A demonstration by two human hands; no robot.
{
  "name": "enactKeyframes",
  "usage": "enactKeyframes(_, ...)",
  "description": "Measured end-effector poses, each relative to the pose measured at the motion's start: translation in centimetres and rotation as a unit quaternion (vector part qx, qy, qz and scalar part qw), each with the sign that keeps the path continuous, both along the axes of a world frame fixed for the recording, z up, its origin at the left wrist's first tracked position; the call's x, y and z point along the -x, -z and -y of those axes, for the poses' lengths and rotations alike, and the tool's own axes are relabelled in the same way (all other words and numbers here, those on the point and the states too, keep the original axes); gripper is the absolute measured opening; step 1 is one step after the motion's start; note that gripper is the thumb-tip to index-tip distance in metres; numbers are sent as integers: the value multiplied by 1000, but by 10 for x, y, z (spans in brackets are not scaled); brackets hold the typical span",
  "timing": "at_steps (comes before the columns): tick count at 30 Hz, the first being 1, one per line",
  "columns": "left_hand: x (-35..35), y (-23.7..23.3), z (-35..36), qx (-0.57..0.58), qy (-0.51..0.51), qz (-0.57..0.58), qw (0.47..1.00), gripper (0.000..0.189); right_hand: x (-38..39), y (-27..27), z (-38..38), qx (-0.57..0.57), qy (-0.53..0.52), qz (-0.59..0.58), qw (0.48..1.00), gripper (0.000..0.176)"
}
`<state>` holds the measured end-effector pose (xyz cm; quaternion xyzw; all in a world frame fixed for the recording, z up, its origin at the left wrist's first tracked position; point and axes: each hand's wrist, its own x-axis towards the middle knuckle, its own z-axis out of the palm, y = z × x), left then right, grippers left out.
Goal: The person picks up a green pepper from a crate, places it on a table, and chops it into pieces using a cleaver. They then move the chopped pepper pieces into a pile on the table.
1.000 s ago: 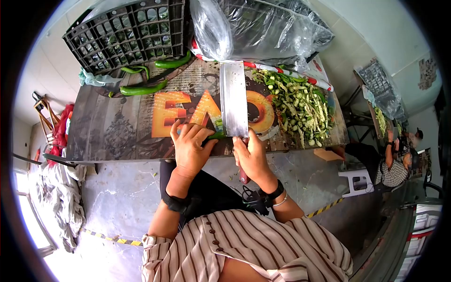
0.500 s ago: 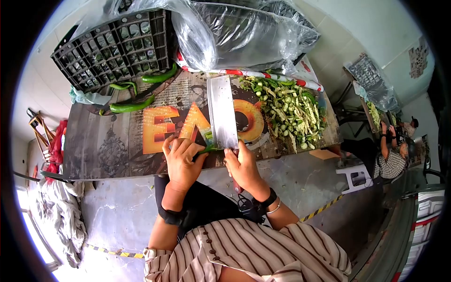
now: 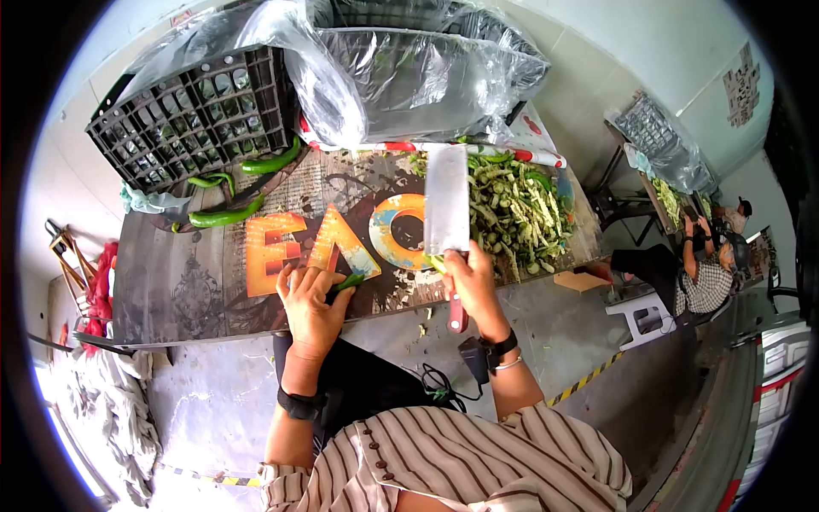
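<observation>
My left hand [image 3: 312,305] is closed on a piece of green pepper [image 3: 348,282] near the table's front edge. To the right, my right hand [image 3: 474,286] grips a cleaver [image 3: 447,200] by its red-brown handle, the wide blade pointing away from me. A bit of green pepper [image 3: 435,262] shows at the blade's lower left edge. The blade stands beside a heap of chopped green peppers [image 3: 520,213] on the right of the printed table [image 3: 205,294]. Whole green peppers [image 3: 229,215] lie at the back left.
A black plastic crate [image 3: 196,115] stands at the back left, beside a crate wrapped in clear plastic [image 3: 418,81]. At the far right, people [image 3: 706,277] sit near another table with chopped greens [image 3: 665,196]. A white stool [image 3: 640,322] stands on the floor.
My right hand and the cleaver have moved right, away from my left hand, to the edge of the chopped heap. My left hand still holds the pepper piece. The whole view has shifted slightly.
</observation>
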<state>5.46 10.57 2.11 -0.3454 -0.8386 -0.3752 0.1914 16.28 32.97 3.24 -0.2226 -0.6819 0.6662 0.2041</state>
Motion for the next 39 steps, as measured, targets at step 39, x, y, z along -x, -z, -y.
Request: enactKeyframes(39, -14, -2, -41, 38, 63, -34, 997, 21, -10, 0, 66, -10, -50, -64, 997, 9)
